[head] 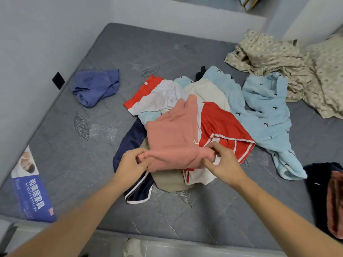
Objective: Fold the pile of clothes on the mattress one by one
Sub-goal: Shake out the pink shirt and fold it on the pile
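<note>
1. Two hands grasp one garment: the left hand (132,164) and right hand (221,164) each pinch a near corner of the pink garment (173,138).
2. It lies atop the pile (213,101) at mid-frame on the mattress (78,154).
3. Step in hand, likely: picking up this piece.
4. Next calls for lifting it free and spreading it flat.

Heaped mid-mattress (78,164): pile of clothes (204,115) (loose, unfolded). On top, pink garment (174,138), near edge pinched up at both corners. Beneath it red shorts (220,125), a navy piece (130,138), light-blue pyjamas (267,112) sprawling to the right.
</note>
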A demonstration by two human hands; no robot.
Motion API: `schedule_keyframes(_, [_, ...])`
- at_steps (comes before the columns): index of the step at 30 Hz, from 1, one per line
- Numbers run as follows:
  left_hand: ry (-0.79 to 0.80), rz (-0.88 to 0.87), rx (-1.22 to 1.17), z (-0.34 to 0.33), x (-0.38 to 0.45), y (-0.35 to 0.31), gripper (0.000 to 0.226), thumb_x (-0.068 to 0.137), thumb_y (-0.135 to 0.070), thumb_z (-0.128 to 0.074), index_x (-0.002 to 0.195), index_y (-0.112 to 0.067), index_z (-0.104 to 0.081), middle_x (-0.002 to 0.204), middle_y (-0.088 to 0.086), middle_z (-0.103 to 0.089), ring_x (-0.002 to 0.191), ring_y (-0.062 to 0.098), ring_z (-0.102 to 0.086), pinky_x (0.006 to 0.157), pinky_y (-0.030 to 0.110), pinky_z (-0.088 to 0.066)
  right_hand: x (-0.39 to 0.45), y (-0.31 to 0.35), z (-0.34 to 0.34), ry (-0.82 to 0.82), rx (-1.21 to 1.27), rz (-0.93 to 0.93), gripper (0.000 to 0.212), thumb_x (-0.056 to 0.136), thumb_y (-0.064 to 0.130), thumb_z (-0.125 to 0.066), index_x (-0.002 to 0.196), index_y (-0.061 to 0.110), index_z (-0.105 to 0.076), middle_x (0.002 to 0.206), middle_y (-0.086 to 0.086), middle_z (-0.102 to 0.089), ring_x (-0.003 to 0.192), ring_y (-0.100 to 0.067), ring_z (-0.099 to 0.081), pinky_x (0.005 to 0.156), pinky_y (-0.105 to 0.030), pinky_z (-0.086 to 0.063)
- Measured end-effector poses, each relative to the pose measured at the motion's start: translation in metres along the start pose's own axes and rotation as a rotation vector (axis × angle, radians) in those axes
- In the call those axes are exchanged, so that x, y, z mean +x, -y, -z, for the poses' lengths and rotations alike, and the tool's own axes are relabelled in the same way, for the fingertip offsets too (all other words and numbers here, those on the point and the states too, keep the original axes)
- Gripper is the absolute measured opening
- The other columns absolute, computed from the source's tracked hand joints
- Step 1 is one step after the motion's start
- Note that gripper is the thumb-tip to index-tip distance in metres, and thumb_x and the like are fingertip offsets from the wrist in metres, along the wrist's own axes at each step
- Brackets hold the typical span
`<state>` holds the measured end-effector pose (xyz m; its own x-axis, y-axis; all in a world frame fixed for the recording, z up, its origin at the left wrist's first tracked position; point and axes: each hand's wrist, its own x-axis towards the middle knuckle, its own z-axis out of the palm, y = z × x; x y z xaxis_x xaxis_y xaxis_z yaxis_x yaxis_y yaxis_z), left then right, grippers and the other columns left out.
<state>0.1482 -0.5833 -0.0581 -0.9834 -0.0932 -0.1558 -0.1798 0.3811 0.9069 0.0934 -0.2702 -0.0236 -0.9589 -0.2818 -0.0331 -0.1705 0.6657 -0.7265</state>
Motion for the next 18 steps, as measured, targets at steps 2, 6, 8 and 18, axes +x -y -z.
schedule_keyframes(2, [-0.058,-0.035,-0.074,0.006,0.049,-0.014,0.010,0.093,-0.005,-0.074,0.086,0.000,-0.068,0.082,0.024,-0.064,0.074,0.023,-0.057,0.075,0.041,-0.052,0.041,0.004,0.008,-0.030,0.087,-0.008,0.025,0.082,0.018,-0.073,0.103,0.027,-0.063,0.090,0.012,-0.067,0.083,-0.009,-0.062,0.075,-0.032,-0.053])
schedule_keyframes(6, [-0.121,-0.062,-0.172,0.008,0.158,-0.027,0.022,0.093,-0.007,-0.074,0.083,0.009,-0.063,0.078,0.013,-0.058,0.075,0.017,-0.049,0.069,0.032,-0.041,0.136,-0.002,0.010,-0.151,0.141,-0.035,0.021,0.091,0.023,-0.072,0.110,0.022,-0.061,0.100,0.009,-0.068,0.093,-0.010,-0.064,0.081,-0.026,-0.050])
schedule_keyframes(8, [-0.124,-0.033,-0.175,0.006,0.205,-0.025,0.030,0.094,-0.012,-0.074,0.074,0.000,-0.055,0.071,0.004,-0.050,0.066,0.009,-0.043,0.062,0.025,-0.037,0.183,-0.008,0.005,-0.168,0.151,-0.101,0.024,0.093,0.029,-0.070,0.113,0.022,-0.058,0.102,0.005,-0.069,0.091,-0.011,-0.064,0.079,-0.027,-0.050])
schedule_keyframes(18, [-0.209,0.027,0.409,-0.044,0.274,-0.007,0.056,0.093,-0.027,-0.057,0.147,-0.019,-0.046,0.144,0.008,-0.043,0.132,0.030,-0.041,0.102,0.049,-0.039,0.259,-0.038,-0.065,-0.321,-0.524,-0.093,0.048,0.097,0.030,-0.054,0.142,0.015,-0.051,0.139,-0.012,-0.049,0.122,-0.034,-0.047,0.095,-0.048,-0.045])
